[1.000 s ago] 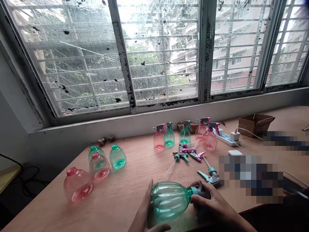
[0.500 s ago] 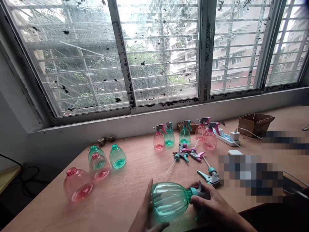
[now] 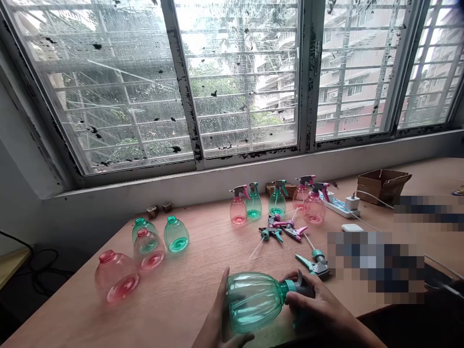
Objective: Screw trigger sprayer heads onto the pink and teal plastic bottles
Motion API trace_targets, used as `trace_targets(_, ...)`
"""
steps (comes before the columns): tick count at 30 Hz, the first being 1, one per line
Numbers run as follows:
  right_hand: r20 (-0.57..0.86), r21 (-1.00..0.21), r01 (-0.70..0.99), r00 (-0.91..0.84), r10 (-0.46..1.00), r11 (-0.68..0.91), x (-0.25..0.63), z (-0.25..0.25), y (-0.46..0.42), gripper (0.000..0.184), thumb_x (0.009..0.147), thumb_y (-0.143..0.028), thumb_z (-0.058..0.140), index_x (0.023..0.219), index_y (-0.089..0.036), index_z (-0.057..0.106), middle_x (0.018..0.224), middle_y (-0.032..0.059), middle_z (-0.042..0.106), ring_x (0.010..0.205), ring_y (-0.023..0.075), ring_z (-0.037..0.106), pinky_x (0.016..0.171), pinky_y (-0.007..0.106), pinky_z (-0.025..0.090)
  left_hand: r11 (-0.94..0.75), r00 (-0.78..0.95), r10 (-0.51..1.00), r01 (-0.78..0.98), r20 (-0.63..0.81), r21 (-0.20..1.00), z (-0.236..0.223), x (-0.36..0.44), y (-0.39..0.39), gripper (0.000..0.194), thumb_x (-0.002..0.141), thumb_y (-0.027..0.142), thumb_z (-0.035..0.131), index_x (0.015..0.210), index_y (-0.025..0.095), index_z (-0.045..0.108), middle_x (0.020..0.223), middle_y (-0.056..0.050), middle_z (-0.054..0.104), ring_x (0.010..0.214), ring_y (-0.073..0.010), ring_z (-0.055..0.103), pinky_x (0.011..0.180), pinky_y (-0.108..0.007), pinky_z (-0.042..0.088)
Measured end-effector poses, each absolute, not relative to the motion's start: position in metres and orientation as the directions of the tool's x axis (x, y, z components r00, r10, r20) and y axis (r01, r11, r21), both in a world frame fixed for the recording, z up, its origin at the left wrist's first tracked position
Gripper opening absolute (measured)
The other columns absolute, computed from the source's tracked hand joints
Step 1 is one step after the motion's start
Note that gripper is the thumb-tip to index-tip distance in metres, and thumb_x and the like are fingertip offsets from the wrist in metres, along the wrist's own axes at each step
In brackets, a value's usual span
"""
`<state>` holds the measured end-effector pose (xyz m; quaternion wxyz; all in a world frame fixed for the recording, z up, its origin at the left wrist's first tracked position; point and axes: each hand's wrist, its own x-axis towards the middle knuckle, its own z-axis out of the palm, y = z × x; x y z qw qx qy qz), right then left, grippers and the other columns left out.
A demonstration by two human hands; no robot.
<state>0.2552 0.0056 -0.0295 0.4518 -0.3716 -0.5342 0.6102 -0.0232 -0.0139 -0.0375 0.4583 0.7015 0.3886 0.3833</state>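
Observation:
A clear green spray bottle (image 3: 255, 300) lies on its side in the air above the near table edge, its base to the left. My left hand (image 3: 222, 314) is wrapped around the base end, fingers partly hidden behind the bottle. At the neck, my right hand (image 3: 314, 300) grips the teal collar and grey head of the sprayer, thumb on the collar. Just beyond lies a loose teal-and-grey trigger sprayer (image 3: 316, 263). Farther back are another teal sprayer (image 3: 270, 234) and pink-and-grey sprayers (image 3: 294, 231), with thin tubes.
Open-necked pink bottles (image 3: 116, 275) and green bottles (image 3: 176, 236) stand at left. Several bottles with sprayers fitted (image 3: 238, 210) stand at the back. A power strip (image 3: 339, 207), a cardboard box (image 3: 383, 186) and a white case (image 3: 351, 228) are at right. Part of the right side is pixelated.
Both hands hold the green bottle in nearly the same pose. The whole view has shifted very slightly; nothing on the table has moved.

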Motion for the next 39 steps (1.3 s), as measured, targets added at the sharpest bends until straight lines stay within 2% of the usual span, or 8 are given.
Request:
trace_targets(4,0.034,-0.987,-0.159,-0.321,0.946,-0.019,0.2553,-0.0319,0.0055,0.047,0.072,-0.049,0.083,0.100,-0.019,0.061,0.064,-0.0024,0.068,0.055,0.0158,0.065,0.053,0.024,0.049,-0.255,0.416,0.896,0.191,0.157,0.948,-0.0401,-0.0256,-0.0151,0.129,0.072,0.060,0.078,0.157,0.024,-0.013,0.146,-0.016,0.050,0.136,-0.0377,0.047,0.118,-0.050,0.027)
trace_targets(10,0.017,-0.989,-0.145,-0.297,0.955,-0.028,0.2560,-0.0336,0.0071,0.051,0.067,-0.052,0.085,0.098,-0.018,0.063,0.066,-0.0019,0.066,0.057,0.0164,0.064,0.054,0.023,0.047,-0.298,0.365,0.909,0.231,0.201,0.926,-0.0457,-0.0255,-0.0134,0.121,0.072,0.060,0.077,0.159,0.024,0.000,0.158,-0.015,0.036,0.146,-0.0391,0.031,0.121,-0.049,0.021)
trace_targets(17,0.025,-0.987,-0.157,-0.328,0.944,-0.028,0.2570,-0.0360,0.0069,0.049,0.070,-0.051,0.083,0.100,-0.019,0.061,0.063,-0.0018,0.067,0.056,0.0163,0.064,0.054,0.023,0.047,-0.283,0.424,0.888,0.206,0.175,0.937,-0.0391,-0.0266,-0.0166,0.128,0.073,0.062,0.076,0.156,0.026,-0.014,0.140,-0.015,0.055,0.132,-0.0370,0.052,0.114,-0.048,0.035)
trace_targets(21,0.034,-0.988,-0.154,-0.348,0.937,-0.022,0.2583,-0.0385,0.0082,0.050,0.071,-0.050,0.083,0.102,-0.018,0.060,0.064,-0.0016,0.067,0.057,0.0160,0.064,0.054,0.023,0.046,-0.266,0.418,0.893,0.193,0.166,0.944,-0.0428,-0.0266,-0.0175,0.122,0.076,0.067,0.070,0.157,0.023,-0.010,0.148,-0.018,0.046,0.137,-0.0380,0.045,0.118,-0.050,0.026)
trace_targets(25,0.035,-0.988,-0.156,-0.343,0.939,-0.020,0.2584,-0.0386,0.0083,0.049,0.072,-0.049,0.083,0.101,-0.018,0.059,0.064,-0.0015,0.068,0.057,0.0161,0.065,0.055,0.023,0.048,-0.322,0.369,0.903,0.241,0.221,0.915,-0.0468,-0.0238,-0.0157,0.114,0.078,0.061,0.071,0.158,0.028,-0.003,0.160,-0.015,0.031,0.144,-0.0379,0.034,0.120,-0.049,0.022)
trace_targets(31,0.042,-0.988,-0.156,-0.353,0.935,-0.014,0.2576,-0.0352,0.0070,0.047,0.074,-0.048,0.082,0.102,-0.019,0.059,0.066,-0.0019,0.069,0.057,0.0158,0.066,0.056,0.023,0.049,-0.286,0.404,0.900,0.261,0.164,0.922,-0.0452,-0.0281,-0.0158,0.122,0.077,0.059,0.074,0.156,0.030,-0.015,0.145,-0.015,0.051,0.132,-0.0354,0.052,0.114,-0.048,0.035)
trace_targets(36,0.055,-0.991,-0.135,-0.358,0.932,0.007,0.2583,-0.0361,0.0089,0.047,0.075,-0.048,0.082,0.102,-0.018,0.059,0.067,-0.0018,0.069,0.059,0.0143,0.065,0.057,0.022,0.048,-0.282,0.395,0.902,0.229,0.176,0.932,-0.0474,-0.0283,-0.0153,0.118,0.077,0.066,0.069,0.159,0.022,-0.003,0.158,-0.017,0.034,0.143,-0.0391,0.036,0.120,-0.049,0.023)
trace_targets(39,0.039,-0.993,-0.122,-0.342,0.939,-0.003,0.2579,-0.0348,0.0075,0.047,0.074,-0.048,0.082,0.102,-0.017,0.059,0.066,-0.0018,0.069,0.059,0.0141,0.064,0.057,0.022,0.048,-0.325,0.376,0.902,0.266,0.213,0.907,-0.0431,-0.0248,-0.0150,0.113,0.079,0.062,0.070,0.159,0.024,-0.002,0.160,-0.015,0.031,0.146,-0.0387,0.030,0.121,-0.050,0.020)
